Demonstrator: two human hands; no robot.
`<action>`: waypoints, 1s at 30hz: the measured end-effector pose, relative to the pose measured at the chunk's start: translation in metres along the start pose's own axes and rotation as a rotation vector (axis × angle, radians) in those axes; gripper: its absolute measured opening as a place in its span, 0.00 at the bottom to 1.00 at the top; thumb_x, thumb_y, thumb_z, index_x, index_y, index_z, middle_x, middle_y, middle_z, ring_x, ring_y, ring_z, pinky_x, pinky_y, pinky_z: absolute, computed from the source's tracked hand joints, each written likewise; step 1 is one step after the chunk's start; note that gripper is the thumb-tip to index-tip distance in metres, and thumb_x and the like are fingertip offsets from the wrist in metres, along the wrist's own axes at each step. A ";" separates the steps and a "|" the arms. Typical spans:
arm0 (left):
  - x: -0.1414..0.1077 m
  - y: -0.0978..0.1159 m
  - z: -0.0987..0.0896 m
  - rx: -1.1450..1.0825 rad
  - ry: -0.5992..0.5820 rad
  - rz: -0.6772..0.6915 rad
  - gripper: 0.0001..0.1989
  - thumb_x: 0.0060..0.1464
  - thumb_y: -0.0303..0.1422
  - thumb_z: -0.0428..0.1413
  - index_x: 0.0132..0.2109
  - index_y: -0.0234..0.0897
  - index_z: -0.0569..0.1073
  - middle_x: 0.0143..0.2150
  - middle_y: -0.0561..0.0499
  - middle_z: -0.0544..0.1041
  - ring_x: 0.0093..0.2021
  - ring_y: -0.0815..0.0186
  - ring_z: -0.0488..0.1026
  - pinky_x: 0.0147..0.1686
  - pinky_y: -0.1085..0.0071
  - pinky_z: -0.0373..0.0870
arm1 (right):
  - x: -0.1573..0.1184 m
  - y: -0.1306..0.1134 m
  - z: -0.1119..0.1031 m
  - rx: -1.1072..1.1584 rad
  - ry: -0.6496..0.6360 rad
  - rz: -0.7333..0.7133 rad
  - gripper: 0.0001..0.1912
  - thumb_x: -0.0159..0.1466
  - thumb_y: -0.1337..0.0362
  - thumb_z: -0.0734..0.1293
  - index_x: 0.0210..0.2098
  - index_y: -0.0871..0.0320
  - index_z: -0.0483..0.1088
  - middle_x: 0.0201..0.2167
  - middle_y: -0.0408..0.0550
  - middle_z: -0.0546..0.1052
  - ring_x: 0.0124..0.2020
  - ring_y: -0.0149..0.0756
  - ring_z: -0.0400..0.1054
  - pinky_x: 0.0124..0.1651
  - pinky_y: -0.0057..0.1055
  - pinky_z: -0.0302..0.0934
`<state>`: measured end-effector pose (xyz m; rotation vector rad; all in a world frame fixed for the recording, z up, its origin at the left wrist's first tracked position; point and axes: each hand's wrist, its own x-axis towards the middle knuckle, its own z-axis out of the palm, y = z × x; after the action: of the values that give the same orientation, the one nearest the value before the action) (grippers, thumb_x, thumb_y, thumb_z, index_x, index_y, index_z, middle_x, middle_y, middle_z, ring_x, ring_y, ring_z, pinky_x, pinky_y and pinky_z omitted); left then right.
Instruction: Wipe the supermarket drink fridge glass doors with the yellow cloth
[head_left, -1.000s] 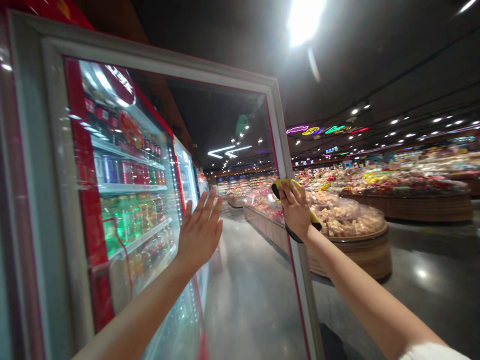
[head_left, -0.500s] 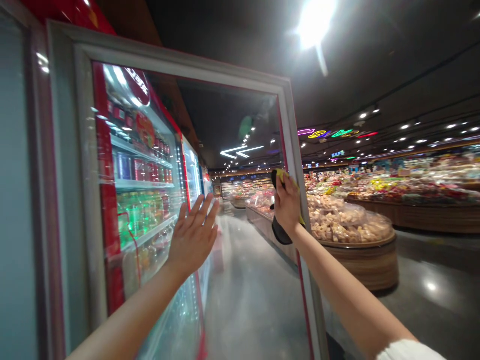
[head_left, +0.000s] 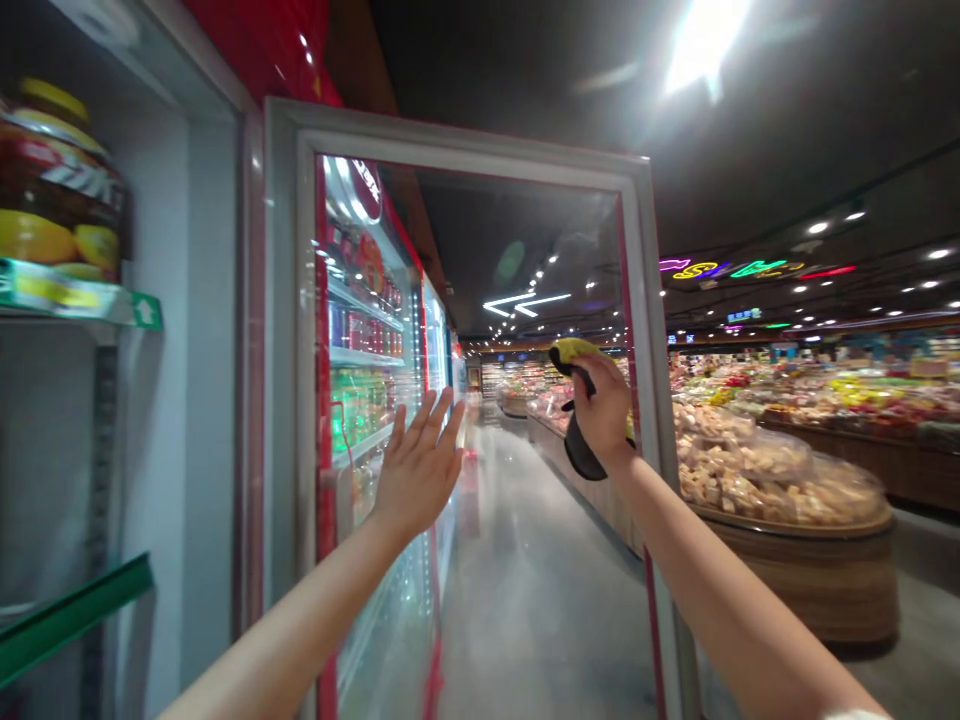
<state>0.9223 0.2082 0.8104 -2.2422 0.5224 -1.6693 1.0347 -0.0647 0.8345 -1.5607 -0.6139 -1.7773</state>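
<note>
Yellow cleaning cloth is gripped in the closed fingers of the right hand at 1 o'clock, beside the refrigerator-door frame; the left hand, fingers spread wide, appears to rest on the door glass at 11 o'clock.

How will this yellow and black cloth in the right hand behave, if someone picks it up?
The yellow-and-black cleaning cloth is probably floppy: its dark end sags in a soft fold below the right hand. It is likely light, since a few fingers hold it.

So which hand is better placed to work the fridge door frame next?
Probably the right hand: it grips the cloth close beside the door frame. The left hand holds nothing, spread open by the glass.
</note>
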 end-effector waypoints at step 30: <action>-0.084 -0.035 -0.023 0.109 -0.045 -0.081 0.38 0.68 0.33 0.48 0.76 0.42 0.36 0.76 0.44 0.53 0.76 0.56 0.46 0.74 0.50 0.43 | -0.048 -0.082 0.026 -0.188 -0.220 -0.282 0.22 0.71 0.67 0.61 0.63 0.53 0.69 0.67 0.54 0.68 0.68 0.52 0.60 0.70 0.56 0.52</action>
<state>0.8828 0.2772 0.7609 -2.2432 0.3253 -1.6400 0.9926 0.0172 0.7991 -1.8928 -0.8260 -1.9279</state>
